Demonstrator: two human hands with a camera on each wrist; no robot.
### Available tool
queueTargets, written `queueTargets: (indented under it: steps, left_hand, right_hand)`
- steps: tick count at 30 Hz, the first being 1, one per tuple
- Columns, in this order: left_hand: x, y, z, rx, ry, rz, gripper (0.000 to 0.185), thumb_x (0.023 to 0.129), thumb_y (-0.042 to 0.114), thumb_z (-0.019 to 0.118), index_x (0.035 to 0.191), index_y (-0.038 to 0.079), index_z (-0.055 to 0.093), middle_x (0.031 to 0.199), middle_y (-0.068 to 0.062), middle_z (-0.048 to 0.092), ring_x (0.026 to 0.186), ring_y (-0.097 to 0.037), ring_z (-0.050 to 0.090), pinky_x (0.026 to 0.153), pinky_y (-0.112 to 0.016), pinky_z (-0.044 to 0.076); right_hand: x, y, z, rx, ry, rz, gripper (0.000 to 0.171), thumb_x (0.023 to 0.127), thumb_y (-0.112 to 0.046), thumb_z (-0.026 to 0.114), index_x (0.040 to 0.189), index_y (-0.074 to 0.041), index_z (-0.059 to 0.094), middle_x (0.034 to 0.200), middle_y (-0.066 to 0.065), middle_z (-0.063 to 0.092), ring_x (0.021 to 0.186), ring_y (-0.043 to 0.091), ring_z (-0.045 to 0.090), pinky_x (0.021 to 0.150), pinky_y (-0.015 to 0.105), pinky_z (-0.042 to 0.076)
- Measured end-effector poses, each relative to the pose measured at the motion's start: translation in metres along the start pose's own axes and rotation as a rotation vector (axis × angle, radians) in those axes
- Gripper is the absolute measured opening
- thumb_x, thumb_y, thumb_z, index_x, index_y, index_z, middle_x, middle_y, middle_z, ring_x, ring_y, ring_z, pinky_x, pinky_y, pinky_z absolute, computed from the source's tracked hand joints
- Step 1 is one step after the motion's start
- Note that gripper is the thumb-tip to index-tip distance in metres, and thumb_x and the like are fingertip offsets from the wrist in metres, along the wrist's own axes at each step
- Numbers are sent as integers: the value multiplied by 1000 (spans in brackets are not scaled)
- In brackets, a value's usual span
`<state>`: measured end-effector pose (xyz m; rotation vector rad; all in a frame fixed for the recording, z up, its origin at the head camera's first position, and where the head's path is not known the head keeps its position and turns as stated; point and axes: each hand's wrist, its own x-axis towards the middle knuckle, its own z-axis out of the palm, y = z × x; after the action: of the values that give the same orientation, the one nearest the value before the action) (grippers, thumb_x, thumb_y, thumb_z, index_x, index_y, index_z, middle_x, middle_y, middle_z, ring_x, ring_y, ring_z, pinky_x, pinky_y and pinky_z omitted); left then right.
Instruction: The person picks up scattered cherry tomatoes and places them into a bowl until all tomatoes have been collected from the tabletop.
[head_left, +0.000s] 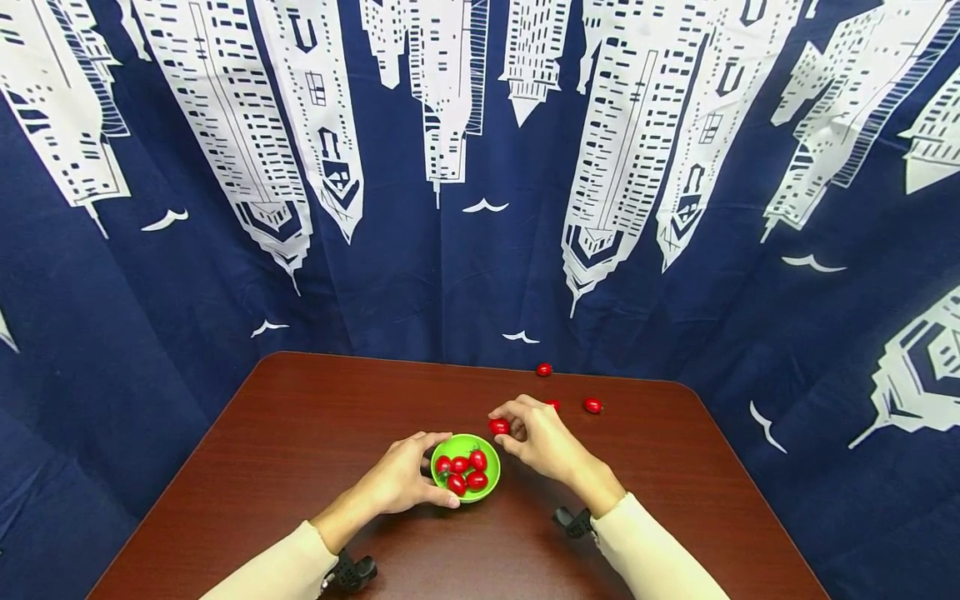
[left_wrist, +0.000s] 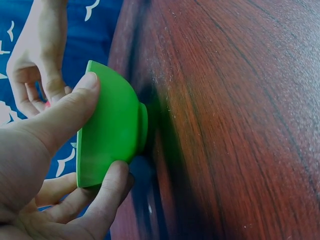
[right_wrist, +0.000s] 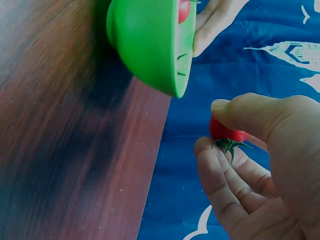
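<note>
A small green bowl [head_left: 459,445] stands on the table with several red cherry tomatoes [head_left: 477,480] inside. My left hand [head_left: 405,479] grips the bowl from its left side; in the left wrist view the thumb lies at the rim and fingers support the opposite side. Just beyond the bowl's right rim, my right hand [head_left: 546,439] pinches one cherry tomato [head_left: 498,426] between thumb and fingertips. Its green stem [right_wrist: 230,145] shows in the right wrist view, where the tomato is apart from the bowl [right_wrist: 145,45].
Three more cherry tomatoes lie beyond my right hand: one at the table's far edge [head_left: 543,369], another to the right [head_left: 593,405], and a third [head_left: 553,404] partly hidden by the hand. Behind the brown table [head_left: 322,417] hangs a blue cloth [head_left: 397,275] printed with white buildings.
</note>
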<state>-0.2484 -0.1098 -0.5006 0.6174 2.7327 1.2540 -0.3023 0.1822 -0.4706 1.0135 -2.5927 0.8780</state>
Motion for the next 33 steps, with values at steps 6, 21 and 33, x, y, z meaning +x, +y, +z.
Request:
queueTargets:
  steps: [6,21,33]
  left_hand:
    - [-1,1,-3,23,9,-9,103,76,29,113,162,0,64,140,-17,75,113,-29,84,100,-49,69]
    - [0,1,-3,-1,-15,-2,103,76,26,113,161,-3,64,140,-21,74,111,-32,86,94,-47,71]
    - [0,3,-3,11,-10,-22,100,76,27,113,161,1,66,137,-17,75,112,-33,85,96,-49,71]
  right_hand:
    - [6,1,7,65,34,-107,28,100,-7,90,127,-8,83,111,5,80,86,10,76,76,27,67]
    - [13,-27,11,15,-7,-93,31,98,-2,91,128,-5,81,116,5,82,90,12,77,85,27,68]
    - [17,-37,12,-59,-21,-79,31,100,-11,92,129,-14,82,119,-1,82,97,12,76,86,25,66]
